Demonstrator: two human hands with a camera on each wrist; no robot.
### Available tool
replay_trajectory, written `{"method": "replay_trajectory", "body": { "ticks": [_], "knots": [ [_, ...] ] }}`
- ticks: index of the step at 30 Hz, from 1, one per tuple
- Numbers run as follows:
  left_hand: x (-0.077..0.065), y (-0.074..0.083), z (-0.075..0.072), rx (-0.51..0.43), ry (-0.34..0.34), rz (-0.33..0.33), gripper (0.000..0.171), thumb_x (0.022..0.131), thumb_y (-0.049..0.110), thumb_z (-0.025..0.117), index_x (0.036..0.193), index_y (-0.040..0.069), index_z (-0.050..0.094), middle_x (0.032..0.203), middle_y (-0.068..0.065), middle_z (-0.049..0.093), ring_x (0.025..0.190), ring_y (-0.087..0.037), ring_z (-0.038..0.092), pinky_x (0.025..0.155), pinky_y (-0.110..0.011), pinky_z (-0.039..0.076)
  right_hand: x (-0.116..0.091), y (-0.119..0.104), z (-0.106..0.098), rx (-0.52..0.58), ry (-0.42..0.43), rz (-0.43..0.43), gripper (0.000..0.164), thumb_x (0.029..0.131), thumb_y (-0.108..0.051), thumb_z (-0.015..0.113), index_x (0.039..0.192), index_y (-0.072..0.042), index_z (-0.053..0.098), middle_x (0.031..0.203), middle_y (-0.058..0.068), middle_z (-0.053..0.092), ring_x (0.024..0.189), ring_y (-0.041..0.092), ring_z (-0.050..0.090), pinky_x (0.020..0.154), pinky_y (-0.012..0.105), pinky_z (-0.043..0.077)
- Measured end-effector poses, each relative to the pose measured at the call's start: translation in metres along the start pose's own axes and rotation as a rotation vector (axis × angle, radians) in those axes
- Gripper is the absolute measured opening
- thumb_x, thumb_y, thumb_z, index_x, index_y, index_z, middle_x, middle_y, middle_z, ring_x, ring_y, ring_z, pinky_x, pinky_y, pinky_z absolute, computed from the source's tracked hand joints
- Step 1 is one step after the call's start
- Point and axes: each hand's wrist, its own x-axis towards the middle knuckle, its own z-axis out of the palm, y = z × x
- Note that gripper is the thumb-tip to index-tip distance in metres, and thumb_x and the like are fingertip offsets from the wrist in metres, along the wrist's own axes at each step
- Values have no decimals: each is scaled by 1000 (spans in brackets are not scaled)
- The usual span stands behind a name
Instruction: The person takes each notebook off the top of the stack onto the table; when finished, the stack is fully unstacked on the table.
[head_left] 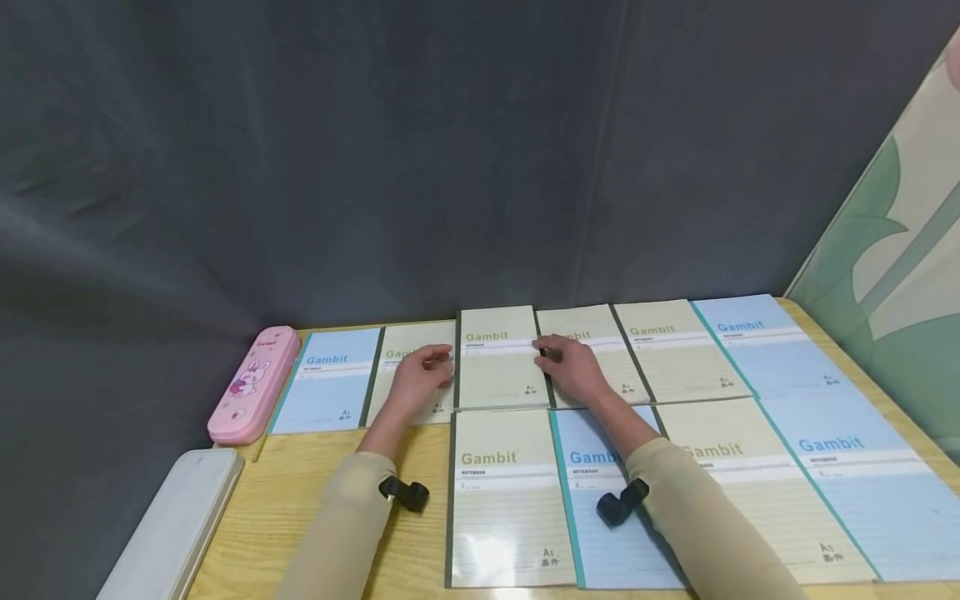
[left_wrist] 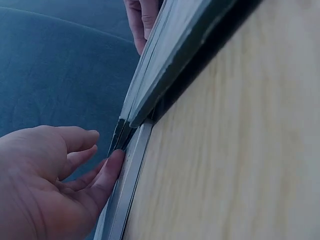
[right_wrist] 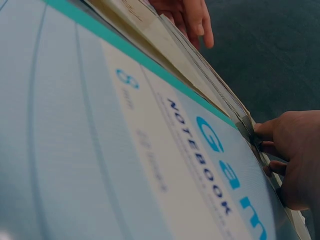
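A cream Gambit notebook (head_left: 495,379) lies in the middle of the back row, its dark spine to the left. My left hand (head_left: 422,379) is at its left edge, over another cream notebook (head_left: 401,400), with fingers loosely bent and nothing in them. In the left wrist view, the fingertips of the left hand (left_wrist: 65,172) are close to the stacked notebook edges. At the middle notebook's right edge, my right hand (head_left: 573,371) rests its fingertips over the neighbouring cream notebook (head_left: 600,321). The right wrist view shows the right hand (right_wrist: 295,157) with bent fingers touching edges there.
A blue notebook (head_left: 330,392), a pink pencil case (head_left: 255,383) and a white slab-like object (head_left: 172,525) are at the left. In front lie cream (head_left: 502,517) and blue notebooks (head_left: 615,542), under my right forearm. Dark cloth (head_left: 450,167) hangs behind the wooden table (head_left: 300,517).
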Motion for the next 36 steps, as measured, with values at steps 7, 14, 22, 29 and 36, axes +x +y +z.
{"method": "replay_trajectory", "body": {
  "ticks": [7, 14, 22, 29, 36],
  "knots": [
    [9, 5, 5, 11, -55, -18, 44, 95, 11, 72, 138, 6, 63, 126, -13, 65, 100, -26, 68, 78, -34, 58, 0, 1, 0, -14, 8, -2, 34, 97, -14, 68, 131, -6, 68, 140, 15, 60, 137, 36, 47, 115, 50, 34],
    [8, 8, 12, 82, -42, -46, 47, 91, 11, 77, 136, 10, 66, 117, -10, 66, 106, -24, 60, 86, -37, 53, 0, 0, -2, -30, -3, -5, 35, 98, -18, 69, 131, -7, 68, 143, 14, 58, 140, 36, 44, 117, 50, 31],
    [6, 8, 18, -33, 13, -53, 47, 90, -5, 71, 137, 3, 64, 111, -14, 62, 97, -24, 55, 78, -31, 52, -1, 1, -1, 3, -33, -27, 37, 98, -19, 69, 133, -7, 67, 146, 14, 55, 139, 36, 45, 116, 50, 32],
    [7, 11, 17, -203, 54, -112, 48, 92, -10, 64, 138, 4, 63, 129, -18, 58, 117, -30, 55, 92, -37, 51, -1, 2, -1, 7, -23, -61, 37, 97, -14, 68, 133, -5, 67, 145, 15, 56, 136, 37, 49, 114, 51, 35],
    [10, 6, 5, -189, 93, -129, 47, 91, -10, 64, 136, 4, 64, 118, -16, 59, 109, -26, 52, 82, -29, 48, 1, 2, 0, -21, -29, -60, 35, 96, -12, 70, 130, -6, 69, 145, 14, 56, 138, 37, 46, 115, 50, 34]
  ]
}}
